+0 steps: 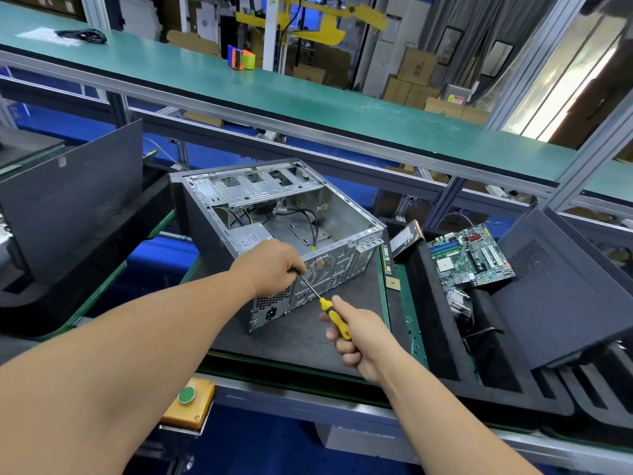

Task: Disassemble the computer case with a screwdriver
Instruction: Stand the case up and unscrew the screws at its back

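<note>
On the dark mat (301,337) at the centre of the bench lies one computer case (281,221), open side up, its long axis running from far left to near right; the perforated rear panel with its fan grille and power socket faces the near right. Inside, one power supply (248,238) sits in the near-left corner, carrying a white label whose print is too small to read, and loose black cables cross the bare metal floor.

One screwdriver (327,305), with a yellow and black handle, slants from near right up to far left, its thin metal shaft pointing at the rear panel beside the fan grille. The right hand (356,334) grips the handle, fingers wrapped round it. The left hand (270,265) rests on the case's near top edge, fingers curled down and pinching at the shaft's tip; the tip itself is hidden under them.

Right of the case, one green motherboard (471,257) lies tilted in a black foam tray (435,341), with one drive (406,236) leaning just beside the case corner. Two dark side panels are in view, one standing at the left (72,197) and one lying at the right (561,289). Near the bench's front rail sits one yellow box with a green button (186,395). Cardboard boxes stand stacked in the far background; their markings cannot be read.
</note>
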